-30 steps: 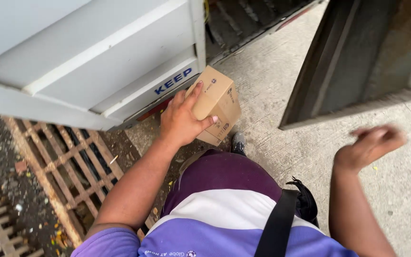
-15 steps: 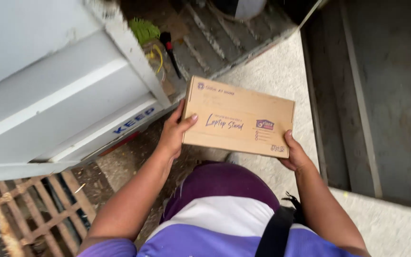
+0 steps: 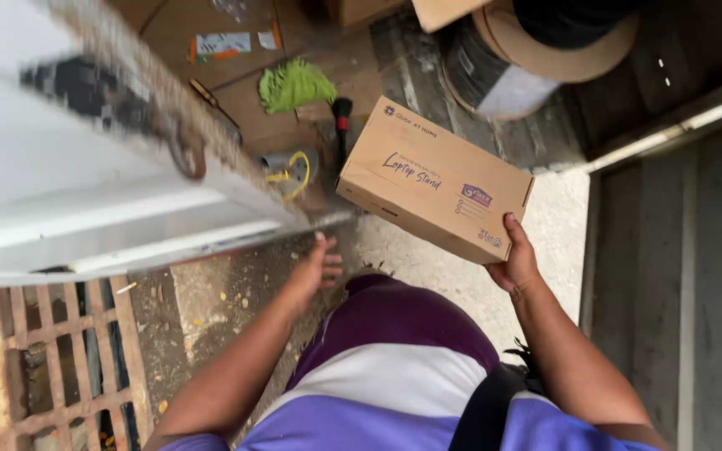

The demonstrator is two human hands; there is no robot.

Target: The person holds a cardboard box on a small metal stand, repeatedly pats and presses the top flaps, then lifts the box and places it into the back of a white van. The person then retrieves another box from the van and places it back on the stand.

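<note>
A flat brown cardboard box [image 3: 433,179] with printed labels is held out in front of me, tilted, over the edge of a vehicle's cargo floor. My right hand [image 3: 516,262] grips its near right corner, thumb on top. My left hand [image 3: 317,269] hangs free below the box's left end, fingers loosely apart, holding nothing. It is just beneath the lower edge of a white vehicle door [image 3: 85,200].
The cargo floor holds flattened cardboard [image 3: 227,83], a green cloth [image 3: 296,83], a red-and-black tool [image 3: 343,117], a yellow cable coil [image 3: 290,174] and a large cable spool [image 3: 528,58]. A rusty metal grate [image 3: 52,367] lies at lower left. A second door panel [image 3: 670,276] stands at right.
My left hand let go of the box and dropped below it. The box, now in my right hand alone, moved forward toward the cargo floor. The view tilted up into the vehicle.
</note>
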